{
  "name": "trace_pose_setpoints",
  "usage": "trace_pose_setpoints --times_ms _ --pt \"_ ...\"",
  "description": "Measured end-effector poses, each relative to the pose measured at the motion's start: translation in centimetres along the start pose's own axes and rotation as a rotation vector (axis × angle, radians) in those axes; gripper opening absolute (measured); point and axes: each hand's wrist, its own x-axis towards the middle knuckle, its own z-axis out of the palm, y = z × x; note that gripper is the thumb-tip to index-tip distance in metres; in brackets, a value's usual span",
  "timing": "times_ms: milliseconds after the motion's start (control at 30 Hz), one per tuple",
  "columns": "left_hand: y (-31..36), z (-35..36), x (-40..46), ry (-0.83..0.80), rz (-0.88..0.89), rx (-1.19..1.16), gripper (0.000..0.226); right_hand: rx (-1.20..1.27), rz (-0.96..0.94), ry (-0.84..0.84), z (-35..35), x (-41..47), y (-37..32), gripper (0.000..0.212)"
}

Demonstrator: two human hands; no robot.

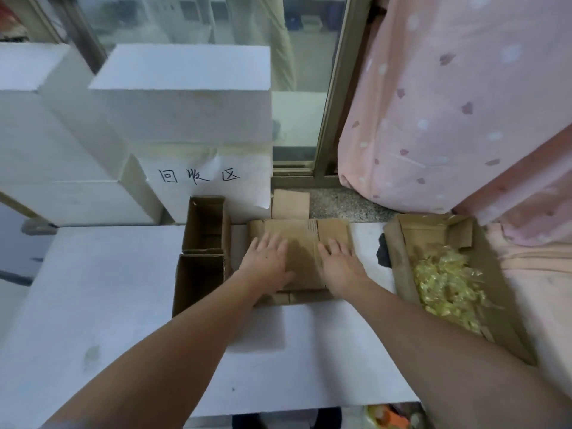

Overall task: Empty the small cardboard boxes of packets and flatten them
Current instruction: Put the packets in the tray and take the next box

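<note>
A flattened brown cardboard box (305, 235) lies on the white table (108, 289), on top of other flat cardboard. My left hand (266, 261) and my right hand (339, 263) press down on it side by side, fingers spread and straight. To the left stand two small open cardboard boxes: the far box (205, 224) and the near box (198, 281); their insides look dark and empty. At the right a larger open cardboard box (402, 255) holds a heap of yellow-green packets (445, 286).
Big white boxes (185, 103) are stacked behind the table, one with handwritten characters. A loose cardboard flap (290, 204) sticks up behind the flat pile. Pink dotted fabric (448, 103) hangs at the right. A black object (383, 253) lies by the large box.
</note>
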Motion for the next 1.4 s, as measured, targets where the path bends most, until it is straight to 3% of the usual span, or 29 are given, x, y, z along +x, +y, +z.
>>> trace_pose_setpoints --times_ms 233,500,733,867,1000,1133,1400 --pt "-5.1 -2.8 -8.2 0.118 0.132 0.031 0.081 0.061 -0.218 0.038 -5.6 -5.2 -6.3 0.064" --pt "-10.3 -2.2 -17.6 0.247 -0.058 -0.112 0.075 0.137 -0.329 0.049 -8.4 -8.5 -13.7 0.066" --pt "-11.5 1.9 -20.9 0.198 -0.207 -0.281 0.083 0.177 -0.34 -0.077 -6.1 -10.6 -15.7 0.073" --pt "-11.8 4.4 -21.6 0.235 -0.247 -0.435 0.103 0.246 -0.31 -0.194 -3.8 -11.8 -16.8 0.09" --pt "-11.6 6.1 -21.8 0.153 -0.287 -0.523 0.11 0.437 -0.172 -0.268 -1.1 -12.4 -17.5 0.109" --pt "-12.6 7.7 -21.6 0.122 -0.306 -0.632 0.107 0.612 -0.064 -0.308 1.1 -13.5 -18.4 0.11" --pt "-13.5 8.5 -20.2 0.055 -0.235 -0.702 0.103 0.677 0.009 -0.308 1.7 -13.9 -20.1 0.103"
